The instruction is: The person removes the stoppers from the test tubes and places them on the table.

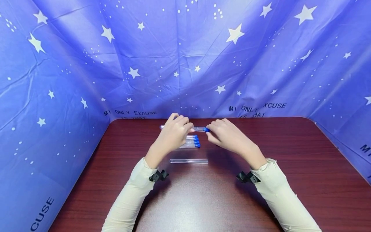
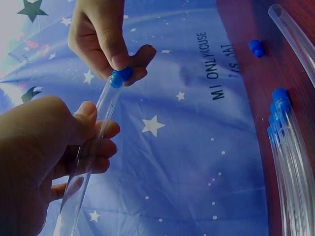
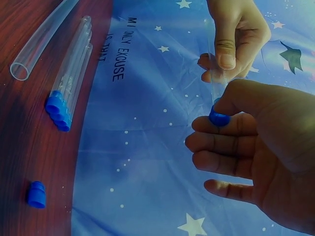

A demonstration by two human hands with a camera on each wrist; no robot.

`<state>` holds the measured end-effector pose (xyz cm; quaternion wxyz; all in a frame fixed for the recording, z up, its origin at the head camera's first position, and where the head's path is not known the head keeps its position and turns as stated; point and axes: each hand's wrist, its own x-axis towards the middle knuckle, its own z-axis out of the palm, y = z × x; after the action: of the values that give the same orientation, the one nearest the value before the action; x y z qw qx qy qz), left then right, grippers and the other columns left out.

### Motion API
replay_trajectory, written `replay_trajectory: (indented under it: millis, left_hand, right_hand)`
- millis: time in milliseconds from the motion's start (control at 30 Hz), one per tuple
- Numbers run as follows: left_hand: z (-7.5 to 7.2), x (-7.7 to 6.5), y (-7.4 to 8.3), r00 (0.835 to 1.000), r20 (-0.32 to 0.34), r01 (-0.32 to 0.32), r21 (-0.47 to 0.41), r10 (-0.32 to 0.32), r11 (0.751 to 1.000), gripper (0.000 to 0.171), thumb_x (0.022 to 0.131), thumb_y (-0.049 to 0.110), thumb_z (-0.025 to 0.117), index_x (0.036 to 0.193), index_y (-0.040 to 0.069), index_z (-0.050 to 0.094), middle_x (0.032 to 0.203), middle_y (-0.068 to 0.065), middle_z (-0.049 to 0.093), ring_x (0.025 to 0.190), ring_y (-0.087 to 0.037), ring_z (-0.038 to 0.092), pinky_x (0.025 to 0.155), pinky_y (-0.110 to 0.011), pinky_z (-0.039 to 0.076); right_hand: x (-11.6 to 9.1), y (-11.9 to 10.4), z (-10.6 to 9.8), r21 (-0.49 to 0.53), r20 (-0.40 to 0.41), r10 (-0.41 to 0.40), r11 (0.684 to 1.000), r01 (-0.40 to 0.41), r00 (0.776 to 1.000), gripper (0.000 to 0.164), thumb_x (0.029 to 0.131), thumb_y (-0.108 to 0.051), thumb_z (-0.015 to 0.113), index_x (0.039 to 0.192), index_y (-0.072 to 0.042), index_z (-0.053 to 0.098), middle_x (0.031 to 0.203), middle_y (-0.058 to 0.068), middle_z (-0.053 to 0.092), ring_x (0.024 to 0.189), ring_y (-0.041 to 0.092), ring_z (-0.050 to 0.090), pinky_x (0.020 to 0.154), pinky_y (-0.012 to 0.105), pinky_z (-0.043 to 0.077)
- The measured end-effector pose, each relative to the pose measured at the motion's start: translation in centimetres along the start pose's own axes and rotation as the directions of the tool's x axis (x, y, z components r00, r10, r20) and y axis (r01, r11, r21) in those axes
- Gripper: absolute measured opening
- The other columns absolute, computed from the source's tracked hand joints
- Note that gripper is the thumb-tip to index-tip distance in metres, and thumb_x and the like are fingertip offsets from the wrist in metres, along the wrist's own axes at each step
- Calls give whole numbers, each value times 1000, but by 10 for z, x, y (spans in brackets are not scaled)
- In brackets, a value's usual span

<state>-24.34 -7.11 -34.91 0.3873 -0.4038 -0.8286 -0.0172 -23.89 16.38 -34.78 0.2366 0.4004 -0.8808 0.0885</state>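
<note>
My left hand [image 1: 175, 131] grips a clear test tube [image 1: 199, 129] between thumb and fingers, held up above the far part of the table. The tube's end towards the right carries a blue cap [image 2: 120, 77]. My right hand [image 1: 229, 134] pinches this cap between thumb and forefinger; its other fingers extend below in the right wrist view. Under the left hand lies a row of several clear tubes with blue caps [image 1: 191, 141], partly hidden by that hand in the head view. Nearer to me, an uncapped clear tube [image 1: 189, 161] lies crosswise.
A loose blue cap [image 3: 36, 194] lies on the dark red wooden table [image 1: 290, 154], apart from the row; the head view does not show it. Behind the table hangs a blue curtain [image 1: 179, 90] with white stars, which also runs along both sides.
</note>
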Motion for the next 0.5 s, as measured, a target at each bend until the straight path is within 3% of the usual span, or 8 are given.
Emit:
replay_trajectory:
  millis: [500]
  left_hand:
    - [2,-1,-1,1000,-11,-14,1,14,1000,12,94,20,72,83,13,72,79,1,62,76,-19,60,88,-37,47]
  right_hand:
    - [-1,-2,1,24,10,3,1000,-3,1000,8,90,-12,63,86,-6,66,68,0,54,68,21,55,74,42,50]
